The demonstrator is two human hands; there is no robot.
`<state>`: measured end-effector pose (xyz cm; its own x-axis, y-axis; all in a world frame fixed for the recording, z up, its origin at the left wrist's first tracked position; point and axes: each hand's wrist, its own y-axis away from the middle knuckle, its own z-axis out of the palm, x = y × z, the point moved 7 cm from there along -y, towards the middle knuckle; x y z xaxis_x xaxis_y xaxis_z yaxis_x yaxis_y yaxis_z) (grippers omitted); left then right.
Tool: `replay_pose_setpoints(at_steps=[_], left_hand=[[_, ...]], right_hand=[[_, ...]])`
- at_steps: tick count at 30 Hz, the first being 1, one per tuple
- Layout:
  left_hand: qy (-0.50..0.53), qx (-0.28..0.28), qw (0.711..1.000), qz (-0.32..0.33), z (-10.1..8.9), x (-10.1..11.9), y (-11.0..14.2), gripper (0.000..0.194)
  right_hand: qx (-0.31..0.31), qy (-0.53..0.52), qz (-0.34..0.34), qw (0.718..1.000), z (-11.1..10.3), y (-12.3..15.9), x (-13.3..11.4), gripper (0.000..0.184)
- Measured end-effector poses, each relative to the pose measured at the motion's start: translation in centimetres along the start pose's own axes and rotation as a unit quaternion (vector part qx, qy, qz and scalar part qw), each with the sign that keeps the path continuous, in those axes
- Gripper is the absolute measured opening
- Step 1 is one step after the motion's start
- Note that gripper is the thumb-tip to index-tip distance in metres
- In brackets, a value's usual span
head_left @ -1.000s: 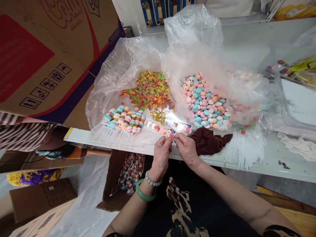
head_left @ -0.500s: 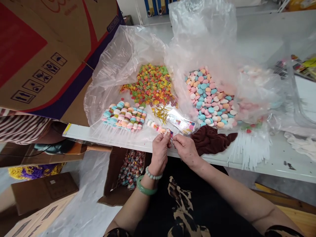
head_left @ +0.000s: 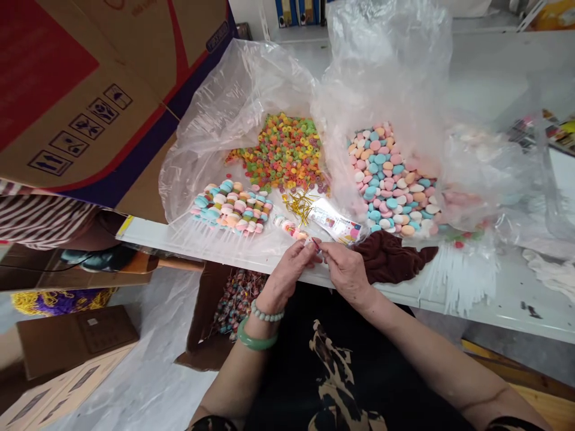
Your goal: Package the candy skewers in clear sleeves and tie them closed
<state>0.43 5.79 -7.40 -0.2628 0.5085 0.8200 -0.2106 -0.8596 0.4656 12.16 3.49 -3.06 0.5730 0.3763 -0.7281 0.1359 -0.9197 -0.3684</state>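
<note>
At the front edge of the white table [head_left: 503,302], my left hand [head_left: 290,272] and my right hand [head_left: 344,269] meet, both pinched on the end of a candy skewer [head_left: 294,230] in a small clear printed wrapper. The skewer lies pointing away from me to the left. Just beyond it sit gold twist ties [head_left: 299,202] and a stack of clear printed bags [head_left: 335,222]. A row of finished candy skewers [head_left: 233,206] lies to the left on clear plastic.
Open clear bags hold small coloured ring candies [head_left: 283,152] and pastel round candies [head_left: 390,179]. A dark brown cloth [head_left: 393,254] and white sticks [head_left: 458,272] lie to the right. A large cardboard box [head_left: 90,90] stands left; a box of lollipops [head_left: 236,299] sits below the table.
The view has shifted slightly; my hands stay pinched on the wrapped skewer end, with the left hand's fingers now stretched further forward over it.
</note>
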Motion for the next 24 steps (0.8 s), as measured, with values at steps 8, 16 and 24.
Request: replay_pose_setpoints(at_steps=[8, 16, 24], left_hand=[[0.277, 0.123, 0.951, -0.066, -0.5, -1.5, -0.9, 0.027], [0.232, 0.086, 0.966, -0.071, -0.3, -1.0, -0.7, 0.014], [0.246, 0.036, 0.968, -0.003, 0.8, -0.8, -0.3, 0.024]], right_hand=[[-0.055, -0.019, 0.024, 0.998, 2.4, 0.6, -0.9, 0.021], [-0.104, -0.113, 0.135, 0.979, 2.7, 0.7, 0.9, 0.017], [-0.061, -0.286, 0.243, 0.925, 1.9, -1.2, 1.8, 0.022]])
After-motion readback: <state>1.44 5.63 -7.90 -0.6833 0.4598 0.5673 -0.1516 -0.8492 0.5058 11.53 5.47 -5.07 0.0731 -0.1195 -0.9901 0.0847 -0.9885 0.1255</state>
